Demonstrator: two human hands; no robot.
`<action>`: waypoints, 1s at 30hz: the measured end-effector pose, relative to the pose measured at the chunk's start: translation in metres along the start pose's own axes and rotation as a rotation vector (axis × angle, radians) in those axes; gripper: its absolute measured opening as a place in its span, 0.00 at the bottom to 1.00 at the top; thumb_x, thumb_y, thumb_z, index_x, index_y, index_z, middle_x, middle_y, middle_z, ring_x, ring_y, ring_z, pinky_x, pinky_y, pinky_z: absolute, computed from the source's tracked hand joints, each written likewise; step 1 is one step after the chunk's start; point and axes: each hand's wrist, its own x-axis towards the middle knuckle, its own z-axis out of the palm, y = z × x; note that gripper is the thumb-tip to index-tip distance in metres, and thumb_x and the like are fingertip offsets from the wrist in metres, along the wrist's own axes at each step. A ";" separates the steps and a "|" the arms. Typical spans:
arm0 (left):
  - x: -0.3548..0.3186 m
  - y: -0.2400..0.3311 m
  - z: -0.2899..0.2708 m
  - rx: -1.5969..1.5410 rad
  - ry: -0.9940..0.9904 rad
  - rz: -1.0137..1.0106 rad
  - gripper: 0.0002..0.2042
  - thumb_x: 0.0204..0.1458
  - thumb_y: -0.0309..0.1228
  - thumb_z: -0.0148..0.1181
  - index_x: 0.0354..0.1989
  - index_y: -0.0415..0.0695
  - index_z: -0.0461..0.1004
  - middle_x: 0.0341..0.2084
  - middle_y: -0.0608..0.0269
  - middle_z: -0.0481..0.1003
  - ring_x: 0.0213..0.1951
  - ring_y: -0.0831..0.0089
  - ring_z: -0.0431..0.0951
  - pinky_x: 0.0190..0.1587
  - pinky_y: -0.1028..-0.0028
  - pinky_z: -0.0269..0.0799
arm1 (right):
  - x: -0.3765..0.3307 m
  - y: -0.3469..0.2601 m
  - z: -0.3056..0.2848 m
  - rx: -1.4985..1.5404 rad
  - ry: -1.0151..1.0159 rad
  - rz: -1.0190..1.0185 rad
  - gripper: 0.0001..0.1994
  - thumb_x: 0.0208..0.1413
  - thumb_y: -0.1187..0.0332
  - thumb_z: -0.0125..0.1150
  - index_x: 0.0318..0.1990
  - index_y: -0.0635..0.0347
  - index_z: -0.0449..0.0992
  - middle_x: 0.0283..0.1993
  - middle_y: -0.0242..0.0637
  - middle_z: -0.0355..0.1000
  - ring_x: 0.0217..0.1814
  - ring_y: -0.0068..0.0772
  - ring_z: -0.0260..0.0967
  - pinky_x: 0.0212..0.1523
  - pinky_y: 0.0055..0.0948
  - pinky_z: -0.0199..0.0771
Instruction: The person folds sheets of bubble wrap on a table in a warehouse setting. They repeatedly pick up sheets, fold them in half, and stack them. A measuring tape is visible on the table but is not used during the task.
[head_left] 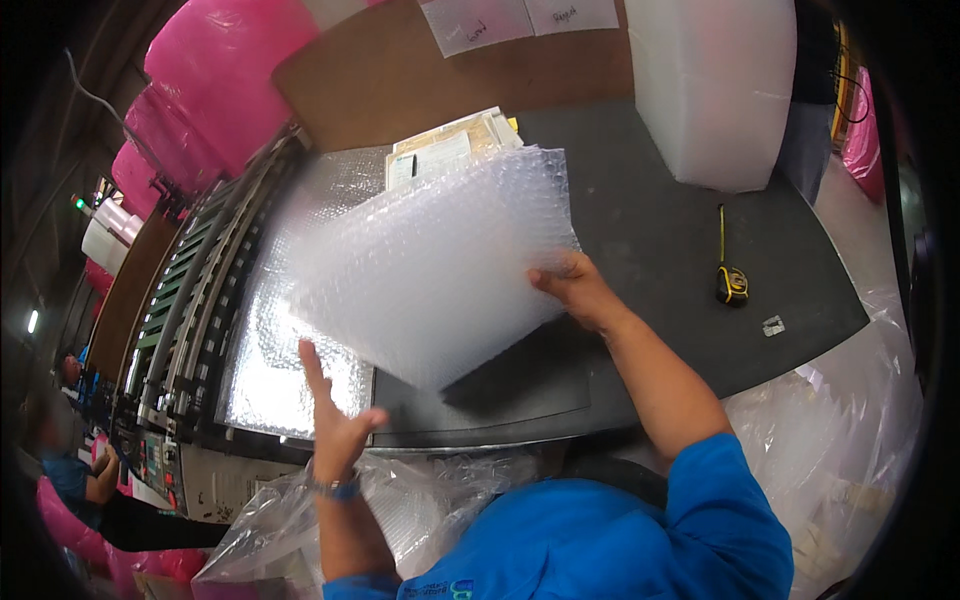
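A clear bubble wrap sheet or pouch is raised at a tilt above the dark table, its left part blurred. My right hand grips its right edge between thumb and fingers. Near its lower left corner, my left hand has thumb and fingers spread and holds nothing. Below and to the left lies a shiny silvery bubble sheet, reaching under the held piece. Whether the held piece is one layer or several, I cannot tell.
A yellow-black tape measure and a small scrap lie on the dark table. Papers rest behind. A tall white stack stands back right. A roller machine borders the left; a person is beyond it.
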 end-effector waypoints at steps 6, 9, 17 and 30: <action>0.017 0.039 0.058 -0.592 0.020 -0.066 0.30 0.43 0.31 0.60 0.52 0.34 0.51 0.44 0.55 0.62 0.46 0.71 0.62 0.49 0.73 0.57 | 0.007 0.003 -0.013 -0.056 -0.095 0.060 0.18 0.46 0.64 0.61 0.45 0.59 0.69 0.44 0.33 0.68 0.47 0.25 0.62 0.49 0.26 0.60; 0.009 0.049 0.063 -0.414 0.027 -0.001 0.26 0.47 0.26 0.54 0.52 0.34 0.50 0.48 0.53 0.59 0.48 0.68 0.61 0.52 0.70 0.55 | 0.018 0.026 -0.006 -0.385 0.384 -0.437 0.20 0.45 0.62 0.62 0.45 0.60 0.68 0.45 0.36 0.67 0.48 0.29 0.62 0.50 0.27 0.60; -0.018 0.047 0.054 -0.223 0.100 0.112 0.28 0.47 0.24 0.54 0.55 0.33 0.46 0.50 0.49 0.57 0.51 0.65 0.59 0.54 0.67 0.53 | 0.021 -0.075 0.019 0.036 -0.115 -0.354 0.19 0.45 0.63 0.62 0.43 0.62 0.68 0.39 0.37 0.66 0.43 0.27 0.62 0.45 0.25 0.61; -0.020 0.051 0.051 -0.103 0.119 0.185 0.25 0.48 0.23 0.53 0.53 0.34 0.50 0.48 0.50 0.60 0.48 0.66 0.64 0.50 0.71 0.58 | 0.031 -0.075 0.024 0.604 -0.538 -0.254 0.11 0.45 0.74 0.60 0.37 0.58 0.69 0.30 0.27 0.66 0.33 0.17 0.63 0.36 0.17 0.62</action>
